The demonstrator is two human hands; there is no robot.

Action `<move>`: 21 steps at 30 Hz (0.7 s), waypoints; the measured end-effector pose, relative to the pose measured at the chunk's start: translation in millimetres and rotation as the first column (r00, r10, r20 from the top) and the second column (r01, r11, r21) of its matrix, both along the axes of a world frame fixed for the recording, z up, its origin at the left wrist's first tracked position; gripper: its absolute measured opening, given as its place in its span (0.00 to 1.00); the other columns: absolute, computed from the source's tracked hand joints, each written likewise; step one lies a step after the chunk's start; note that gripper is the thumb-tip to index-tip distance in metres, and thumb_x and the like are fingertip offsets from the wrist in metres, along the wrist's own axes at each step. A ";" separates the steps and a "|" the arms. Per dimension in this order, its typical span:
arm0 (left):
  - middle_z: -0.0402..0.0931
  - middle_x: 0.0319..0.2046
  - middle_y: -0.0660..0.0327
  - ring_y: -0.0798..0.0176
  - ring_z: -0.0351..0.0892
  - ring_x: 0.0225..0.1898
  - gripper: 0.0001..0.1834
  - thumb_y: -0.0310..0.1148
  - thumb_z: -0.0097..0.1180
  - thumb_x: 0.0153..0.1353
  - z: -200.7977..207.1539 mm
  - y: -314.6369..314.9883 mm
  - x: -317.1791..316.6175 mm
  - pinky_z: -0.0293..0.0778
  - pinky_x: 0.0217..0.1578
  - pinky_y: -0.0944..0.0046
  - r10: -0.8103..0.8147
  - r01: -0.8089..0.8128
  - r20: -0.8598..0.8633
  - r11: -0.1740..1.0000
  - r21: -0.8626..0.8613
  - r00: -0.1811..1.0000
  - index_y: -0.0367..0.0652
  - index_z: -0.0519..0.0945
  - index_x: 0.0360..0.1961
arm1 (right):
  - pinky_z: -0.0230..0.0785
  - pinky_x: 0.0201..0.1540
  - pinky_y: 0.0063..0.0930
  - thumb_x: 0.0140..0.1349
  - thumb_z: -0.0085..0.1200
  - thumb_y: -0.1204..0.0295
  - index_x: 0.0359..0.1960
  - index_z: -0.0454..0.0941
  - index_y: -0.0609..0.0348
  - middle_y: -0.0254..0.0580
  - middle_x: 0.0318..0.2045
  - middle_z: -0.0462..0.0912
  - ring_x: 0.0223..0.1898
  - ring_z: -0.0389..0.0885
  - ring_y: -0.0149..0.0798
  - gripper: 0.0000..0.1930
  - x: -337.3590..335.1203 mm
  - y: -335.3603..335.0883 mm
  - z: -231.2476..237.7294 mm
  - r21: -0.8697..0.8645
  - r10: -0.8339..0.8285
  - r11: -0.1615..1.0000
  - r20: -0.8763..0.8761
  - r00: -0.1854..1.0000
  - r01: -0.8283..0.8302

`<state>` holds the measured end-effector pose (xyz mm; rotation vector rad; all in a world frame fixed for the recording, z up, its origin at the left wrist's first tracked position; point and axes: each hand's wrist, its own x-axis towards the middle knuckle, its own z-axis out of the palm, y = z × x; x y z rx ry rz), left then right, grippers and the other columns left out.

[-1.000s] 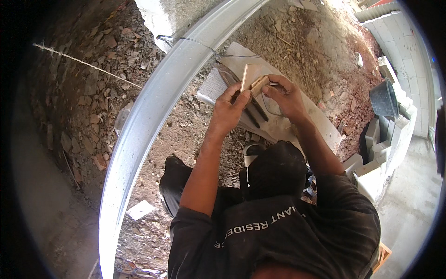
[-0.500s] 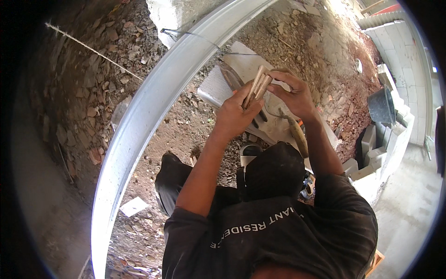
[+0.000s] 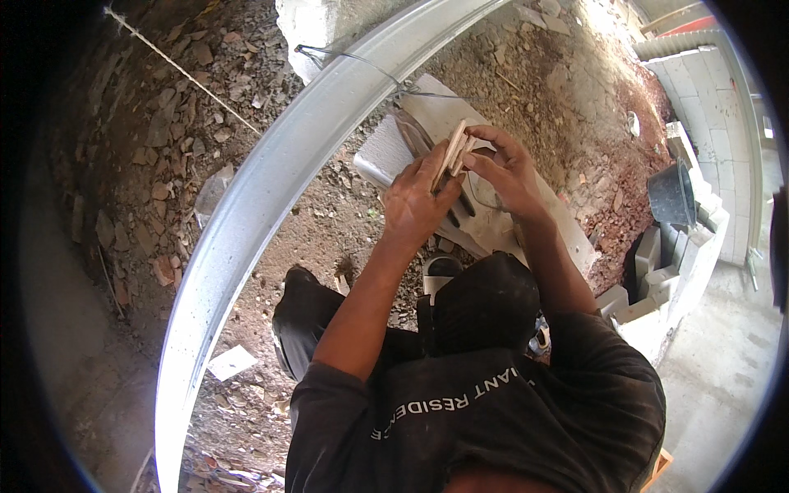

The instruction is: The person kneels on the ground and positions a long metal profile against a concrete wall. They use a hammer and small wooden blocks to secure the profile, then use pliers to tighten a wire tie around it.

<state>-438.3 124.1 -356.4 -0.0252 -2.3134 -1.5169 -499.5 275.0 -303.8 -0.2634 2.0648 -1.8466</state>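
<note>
My left hand (image 3: 415, 199) is closed around a few short, thin wooden strips (image 3: 454, 154), held upright at a slant in front of me. The fingers of my right hand (image 3: 508, 170) pinch the upper right side of the same strips. Beneath my hands lies a pale flat board (image 3: 555, 205). A worn metal tool with two long handles (image 3: 411, 131), seemingly pincers, rests on it, partly covered by my left hand. My right forearm hides part of the board.
A long, shiny metal channel (image 3: 271, 164) curves across the left side, with a dark wire (image 3: 353, 59) looped over it. Rubble (image 3: 156, 164) and a light rope (image 3: 185, 74) lie beyond. Pale blocks (image 3: 657, 287) and a dark bucket (image 3: 671, 195) stand at the right.
My right hand has shifted slightly down and left, its fingers now lower on the strips. The strips are turned a little. A wooden-handled tool on the board is now mostly hidden by my right forearm.
</note>
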 end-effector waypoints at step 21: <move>0.77 0.39 0.51 0.61 0.76 0.43 0.22 0.41 0.42 0.70 -7.4 8.8 -2.0 0.71 0.44 0.64 -0.125 -0.088 0.292 0.779 0.621 0.948 0.32 0.72 0.52 | 0.68 0.42 0.19 0.57 0.60 0.74 0.52 0.71 0.63 0.35 0.38 0.78 0.41 0.76 0.26 0.21 2.3 0.3 -11.1 -0.051 -0.039 0.998 -0.038 0.998 0.037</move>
